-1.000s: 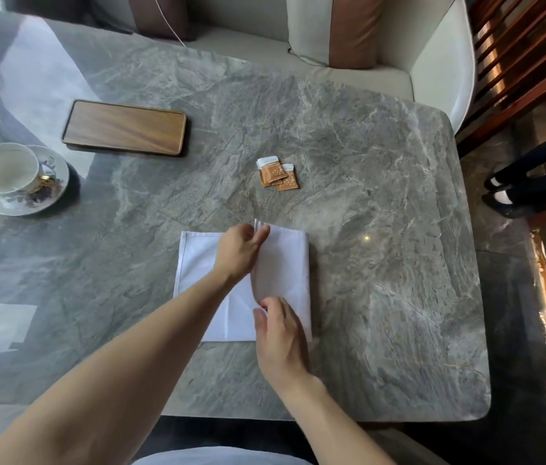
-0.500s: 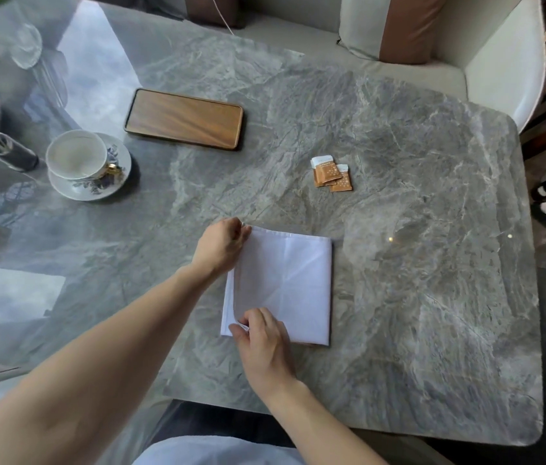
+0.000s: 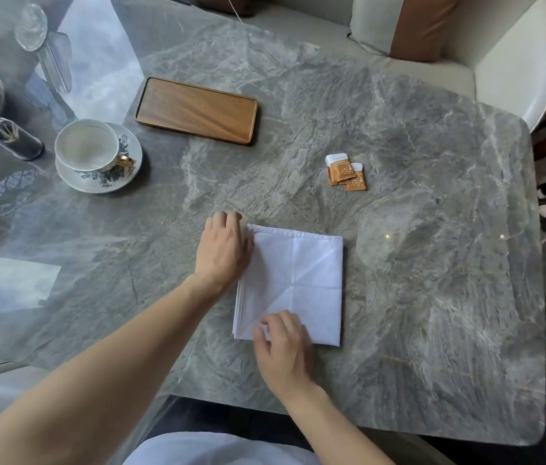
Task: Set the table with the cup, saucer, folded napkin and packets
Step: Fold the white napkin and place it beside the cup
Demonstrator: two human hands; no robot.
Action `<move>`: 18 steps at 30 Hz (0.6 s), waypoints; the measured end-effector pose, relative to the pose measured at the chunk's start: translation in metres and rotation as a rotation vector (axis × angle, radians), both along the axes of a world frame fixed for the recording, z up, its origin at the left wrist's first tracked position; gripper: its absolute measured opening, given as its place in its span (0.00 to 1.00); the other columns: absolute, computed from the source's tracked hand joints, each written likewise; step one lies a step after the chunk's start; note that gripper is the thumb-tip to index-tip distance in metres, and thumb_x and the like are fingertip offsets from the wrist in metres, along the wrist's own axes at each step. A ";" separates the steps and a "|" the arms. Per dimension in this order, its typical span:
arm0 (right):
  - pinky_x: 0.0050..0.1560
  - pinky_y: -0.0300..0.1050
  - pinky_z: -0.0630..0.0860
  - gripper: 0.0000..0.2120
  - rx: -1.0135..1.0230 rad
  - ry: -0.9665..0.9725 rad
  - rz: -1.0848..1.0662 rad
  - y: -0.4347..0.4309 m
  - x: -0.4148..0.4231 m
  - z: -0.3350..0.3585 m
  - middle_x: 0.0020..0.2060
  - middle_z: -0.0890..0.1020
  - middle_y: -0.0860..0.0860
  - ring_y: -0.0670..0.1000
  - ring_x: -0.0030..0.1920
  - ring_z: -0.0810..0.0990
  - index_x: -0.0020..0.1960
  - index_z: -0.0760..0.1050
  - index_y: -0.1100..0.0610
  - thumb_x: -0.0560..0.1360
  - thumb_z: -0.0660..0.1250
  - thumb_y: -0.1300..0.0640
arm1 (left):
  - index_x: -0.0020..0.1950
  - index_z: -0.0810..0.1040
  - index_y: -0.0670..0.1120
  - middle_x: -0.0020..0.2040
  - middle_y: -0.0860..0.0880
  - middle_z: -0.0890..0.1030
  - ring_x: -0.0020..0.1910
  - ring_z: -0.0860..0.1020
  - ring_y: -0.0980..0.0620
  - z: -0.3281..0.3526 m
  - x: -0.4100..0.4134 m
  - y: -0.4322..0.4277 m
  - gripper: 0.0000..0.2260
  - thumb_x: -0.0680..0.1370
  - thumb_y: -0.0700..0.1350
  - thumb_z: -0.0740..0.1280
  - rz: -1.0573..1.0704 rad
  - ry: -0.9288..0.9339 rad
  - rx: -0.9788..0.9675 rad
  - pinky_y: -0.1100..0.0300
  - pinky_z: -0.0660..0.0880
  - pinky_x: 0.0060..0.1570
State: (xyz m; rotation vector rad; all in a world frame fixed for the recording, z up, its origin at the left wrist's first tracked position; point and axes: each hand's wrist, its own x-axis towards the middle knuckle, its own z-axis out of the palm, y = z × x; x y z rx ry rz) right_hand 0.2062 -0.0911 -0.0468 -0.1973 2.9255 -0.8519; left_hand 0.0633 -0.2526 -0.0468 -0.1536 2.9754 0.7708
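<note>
Napkin (image 3: 295, 283) now folded flatter, squarer

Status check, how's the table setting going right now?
Both hands on folded napkin: left hand at far corner, right hand at near edge. Cup, packets untouched. Nothing blocking.

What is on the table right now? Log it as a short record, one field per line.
surface: grey marble table
napkin: white folded cloth napkin, flat, near front edge
left hand: resting on napkin's left edge
right hand: fingers on napkin's near edge
cup: white gold-handled teacup, on floral saucer, far left
packets: two orange paper packets, overlapping, beyond napkin
tray: bare wooden rectangular tray, far side
</note>
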 end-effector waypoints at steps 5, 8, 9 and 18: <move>0.59 0.56 0.73 0.19 0.123 0.119 -0.207 0.040 -0.037 -0.008 0.61 0.79 0.56 0.60 0.62 0.76 0.64 0.76 0.59 0.76 0.59 0.57 | 0.76 0.66 0.36 0.76 0.36 0.68 0.76 0.66 0.37 -0.007 0.051 0.033 0.28 0.82 0.52 0.61 -0.244 0.106 -0.044 0.44 0.66 0.72; 0.70 0.50 0.62 0.27 0.231 0.061 -0.154 0.047 -0.063 -0.011 0.76 0.67 0.55 0.54 0.77 0.63 0.76 0.65 0.60 0.77 0.57 0.55 | 0.81 0.57 0.38 0.82 0.40 0.55 0.82 0.52 0.43 -0.021 0.071 0.058 0.30 0.84 0.54 0.54 -0.326 0.036 -0.068 0.46 0.54 0.79; 0.73 0.50 0.60 0.29 0.258 0.021 -0.094 0.048 -0.070 -0.014 0.78 0.63 0.54 0.52 0.79 0.58 0.78 0.62 0.59 0.78 0.57 0.55 | 0.82 0.55 0.39 0.83 0.41 0.53 0.82 0.49 0.44 -0.026 0.073 0.061 0.30 0.85 0.56 0.51 -0.319 -0.004 -0.094 0.47 0.51 0.80; 0.79 0.52 0.49 0.37 0.499 -0.079 -0.007 0.077 -0.087 -0.037 0.81 0.47 0.53 0.50 0.81 0.44 0.81 0.45 0.58 0.79 0.51 0.40 | 0.83 0.50 0.39 0.83 0.41 0.48 0.83 0.45 0.46 -0.053 0.068 0.044 0.35 0.84 0.61 0.49 -0.344 -0.046 -0.256 0.45 0.44 0.80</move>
